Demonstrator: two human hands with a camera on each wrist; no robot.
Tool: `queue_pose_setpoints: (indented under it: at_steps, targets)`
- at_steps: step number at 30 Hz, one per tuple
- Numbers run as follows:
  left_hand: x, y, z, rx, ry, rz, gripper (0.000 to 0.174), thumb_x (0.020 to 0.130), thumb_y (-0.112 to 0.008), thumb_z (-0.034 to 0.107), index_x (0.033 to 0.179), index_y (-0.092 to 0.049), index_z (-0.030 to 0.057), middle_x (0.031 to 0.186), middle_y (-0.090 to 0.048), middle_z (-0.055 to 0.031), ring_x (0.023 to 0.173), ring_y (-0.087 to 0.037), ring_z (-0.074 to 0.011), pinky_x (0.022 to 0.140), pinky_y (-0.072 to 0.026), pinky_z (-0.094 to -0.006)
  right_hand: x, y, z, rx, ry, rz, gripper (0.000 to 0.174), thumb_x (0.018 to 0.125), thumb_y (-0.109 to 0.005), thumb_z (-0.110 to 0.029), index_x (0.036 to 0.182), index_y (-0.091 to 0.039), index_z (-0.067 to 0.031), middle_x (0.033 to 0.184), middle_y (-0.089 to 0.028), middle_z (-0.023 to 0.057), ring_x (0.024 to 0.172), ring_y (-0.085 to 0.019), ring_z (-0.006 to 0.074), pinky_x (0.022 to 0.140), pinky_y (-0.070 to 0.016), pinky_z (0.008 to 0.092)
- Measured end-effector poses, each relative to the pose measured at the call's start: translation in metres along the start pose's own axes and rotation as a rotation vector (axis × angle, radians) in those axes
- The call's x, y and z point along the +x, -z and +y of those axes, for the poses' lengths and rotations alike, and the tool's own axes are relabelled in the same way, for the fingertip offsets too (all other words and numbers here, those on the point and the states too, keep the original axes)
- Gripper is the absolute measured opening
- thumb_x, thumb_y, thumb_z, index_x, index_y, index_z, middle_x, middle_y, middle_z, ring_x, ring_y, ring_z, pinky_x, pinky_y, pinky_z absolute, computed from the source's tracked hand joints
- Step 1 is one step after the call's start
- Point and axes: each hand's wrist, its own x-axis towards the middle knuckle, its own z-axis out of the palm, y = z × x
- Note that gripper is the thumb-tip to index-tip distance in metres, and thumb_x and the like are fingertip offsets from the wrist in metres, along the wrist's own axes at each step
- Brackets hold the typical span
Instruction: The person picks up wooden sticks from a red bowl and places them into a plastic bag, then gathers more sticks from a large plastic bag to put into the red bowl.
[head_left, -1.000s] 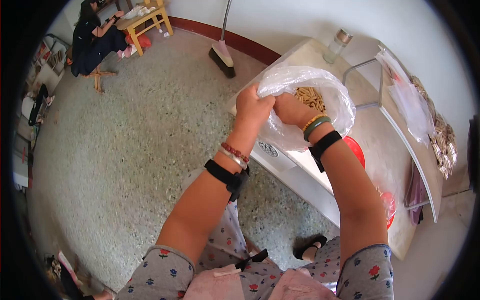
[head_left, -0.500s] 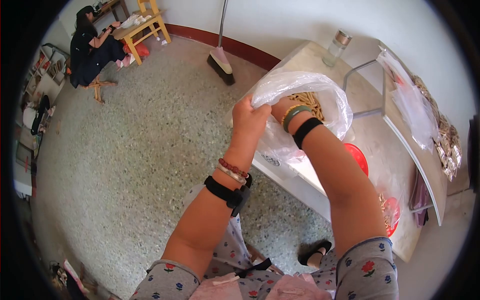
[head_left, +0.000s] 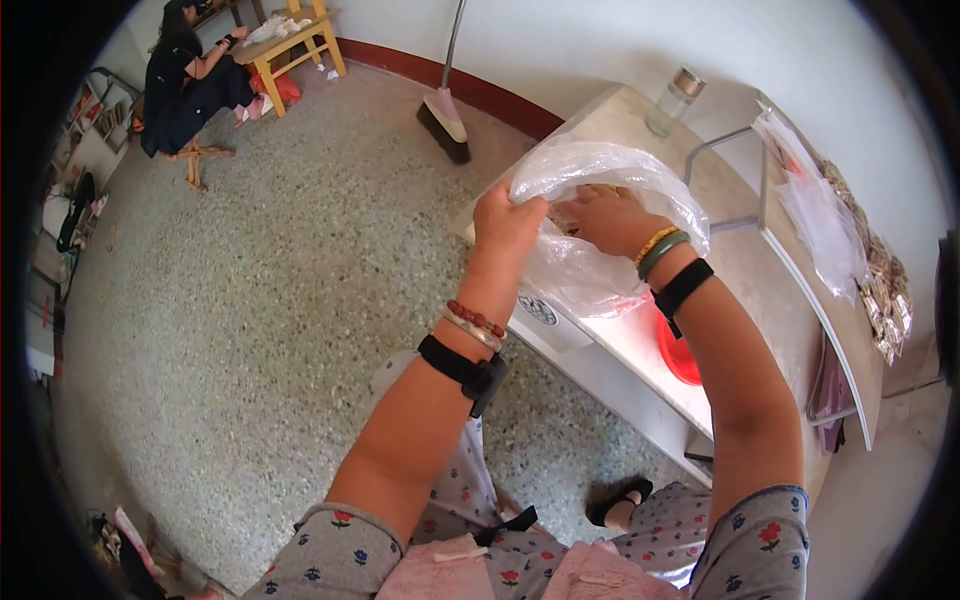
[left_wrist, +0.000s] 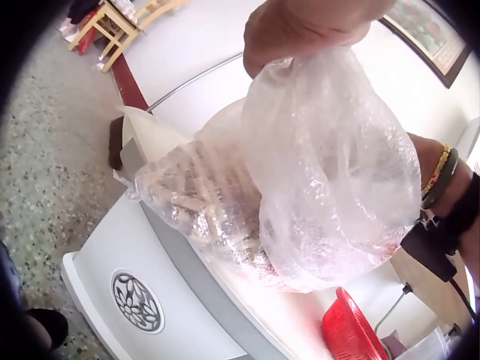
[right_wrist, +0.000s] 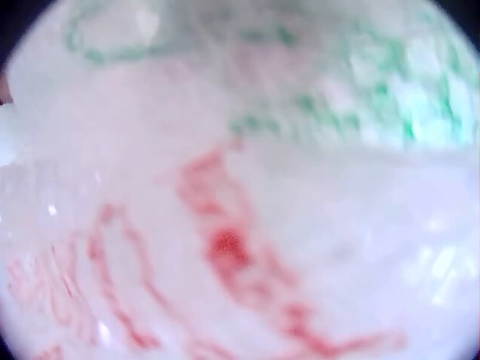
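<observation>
A clear plastic bag (head_left: 600, 275) stands above the table with its mouth spread wide. My left hand (head_left: 508, 225) grips the near-left part of its rim. Inside the mouth is my right hand (head_left: 615, 222), back upward, fingers reaching left over the contents. Short tan stick-shaped pieces (left_wrist: 199, 199) show through the bag's lower side in the left wrist view. In the head view the right hand covers most of them. Blurred bag film (right_wrist: 330, 217) with red and green print fills the right wrist view.
A red plastic basket (head_left: 680, 350) sits on the table (head_left: 765, 320) under the right forearm. At the back stands a glass jar (head_left: 675, 100). A chair (head_left: 850, 290) at the right carries plastic packets. A broom (head_left: 443, 125) leans by the wall; a seated person (head_left: 190, 85) works far left.
My right hand was deep in the bag near the left hand; it has moved right and up, over the tan pieces. The left hand keeps its grip on the rim.
</observation>
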Motion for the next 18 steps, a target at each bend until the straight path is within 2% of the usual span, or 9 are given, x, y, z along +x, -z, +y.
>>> queue_pose_setpoints:
  at_steps: [2,4,5,7,11,15,16,17,18]
  targets:
    - [0.0,0.001,0.004,0.049,0.015,0.001,0.028,0.074,-0.055,0.005,0.099,-0.062,-0.0046,0.09,-0.064,-0.0078,0.077,-0.06,-0.0121,0.069,-0.0481,-0.027,0.019,0.004,-0.009,0.041,0.014,0.028,0.028,0.082,-0.053,-0.011,0.107,-0.063,-0.0089,0.103,-0.064,0.0131,0.103,-0.057,0.0318,0.092,-0.0421,0.0385]
    - [-0.001,-0.001,0.006,0.098,0.035,0.003,0.028,0.074,-0.055,0.005,0.099,-0.062,-0.0046,0.089,-0.064,-0.0075,0.077,-0.06,-0.012,0.069,-0.048,-0.0273,0.043,0.022,-0.016,0.092,-0.087,-0.518,0.037,0.089,-0.044,-0.032,0.115,-0.061,-0.013,0.116,-0.059,0.0173,0.113,-0.053,0.0313,0.098,-0.0358,0.0405]
    - [-0.002,-0.002,0.006,0.118,0.009,0.006,0.029,0.073,-0.055,0.005,0.099,-0.062,-0.0046,0.089,-0.064,-0.0074,0.077,-0.06,-0.0121,0.069,-0.048,-0.0272,0.049,0.033,-0.024,0.093,-0.086,-0.519,0.037,0.089,-0.044,-0.032,0.115,-0.061,-0.013,0.116,-0.059,0.0173,0.113,-0.053,0.0313,0.098,-0.0358,0.0405]
    - [-0.002,-0.005,0.006,0.138,-0.016,0.011,0.029,0.073,-0.055,0.005,0.099,-0.062,-0.0046,0.089,-0.064,-0.0073,0.078,-0.059,-0.0121,0.069,-0.048,-0.0272,0.052,0.049,-0.036,0.319,-0.455,-0.435,0.037,0.088,-0.045,-0.034,0.112,-0.063,-0.0125,0.117,-0.059,0.0164,0.111,-0.054,0.0328,0.097,-0.0366,0.0396]
    - [0.0,-0.007,0.001,0.237,-0.01,-0.04,0.03,0.074,-0.055,0.007,0.1,-0.062,-0.0045,0.089,-0.064,-0.008,0.078,-0.059,-0.0131,0.07,-0.0482,-0.0278,0.061,-0.058,-0.018,0.467,-0.446,-0.241,0.042,0.088,-0.044,-0.035,0.118,-0.058,-0.0086,0.126,-0.053,0.0146,0.119,-0.048,0.0301,0.099,-0.0351,0.0379]
    - [0.005,-0.002,-0.004,0.245,-0.007,-0.026,0.031,0.075,-0.055,0.009,0.103,-0.06,-0.0045,0.091,-0.064,-0.0084,0.08,-0.059,-0.0136,0.073,-0.0478,-0.0281,0.064,0.007,-0.037,0.282,-0.616,-0.459,0.043,0.09,-0.043,-0.034,0.123,-0.055,-0.0089,0.131,-0.049,0.0139,0.124,-0.043,0.0302,0.102,-0.0319,0.0364]
    - [0.006,-0.001,-0.005,0.244,-0.009,-0.028,0.031,0.075,-0.055,0.009,0.103,-0.06,-0.0045,0.091,-0.064,-0.0084,0.08,-0.059,-0.0136,0.073,-0.0478,-0.0281,0.062,0.051,-0.05,0.243,-0.715,-0.44,0.041,0.088,-0.044,-0.033,0.119,-0.057,-0.0086,0.125,-0.054,0.0159,0.118,-0.049,0.0317,0.099,-0.0359,0.0387]
    - [0.007,0.0,-0.006,0.208,-0.034,-0.014,0.032,0.075,-0.055,0.009,0.103,-0.06,-0.0046,0.092,-0.064,-0.0086,0.081,-0.059,-0.0133,0.074,-0.0476,-0.0279,0.06,0.048,-0.045,0.239,-0.715,-0.445,0.041,0.088,-0.044,-0.033,0.119,-0.057,-0.0086,0.125,-0.054,0.0159,0.118,-0.049,0.0317,0.099,-0.0359,0.0387]
    - [0.006,0.001,-0.008,0.167,-0.054,0.007,0.032,0.076,-0.055,0.01,0.104,-0.059,-0.0048,0.093,-0.064,-0.0088,0.082,-0.059,-0.013,0.074,-0.0474,-0.0278,0.057,0.039,-0.034,0.209,-0.518,-0.47,0.039,0.087,-0.046,-0.031,0.115,-0.059,-0.008,0.118,-0.057,0.0173,0.111,-0.053,0.0324,0.095,-0.0394,0.04]
